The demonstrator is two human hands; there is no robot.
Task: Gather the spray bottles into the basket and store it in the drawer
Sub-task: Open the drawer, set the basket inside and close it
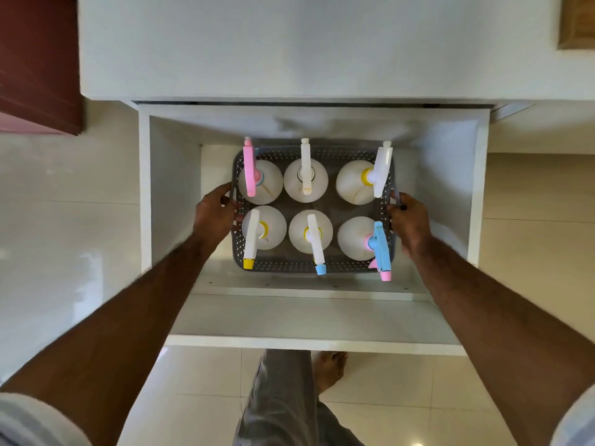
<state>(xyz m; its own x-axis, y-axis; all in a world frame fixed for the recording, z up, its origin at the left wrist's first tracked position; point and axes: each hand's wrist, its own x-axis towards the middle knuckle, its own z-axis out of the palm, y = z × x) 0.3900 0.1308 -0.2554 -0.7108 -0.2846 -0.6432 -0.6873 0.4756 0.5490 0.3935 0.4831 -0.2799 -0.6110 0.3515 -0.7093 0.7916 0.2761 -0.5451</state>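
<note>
A grey perforated basket sits inside the open white drawer, seen from straight above. It holds several white spray bottles in two rows, among them one with a pink trigger at the back left and one with a blue trigger at the front right. My left hand grips the basket's left handle. On the opposite side, my right hand is closed on the right handle. Whether the basket rests on the drawer floor or hangs just above it cannot be told.
A white countertop overhangs the back of the drawer. A dark red cabinet stands at the upper left and a wooden board at the upper right. My leg and bare foot are on the pale tiled floor below the drawer front.
</note>
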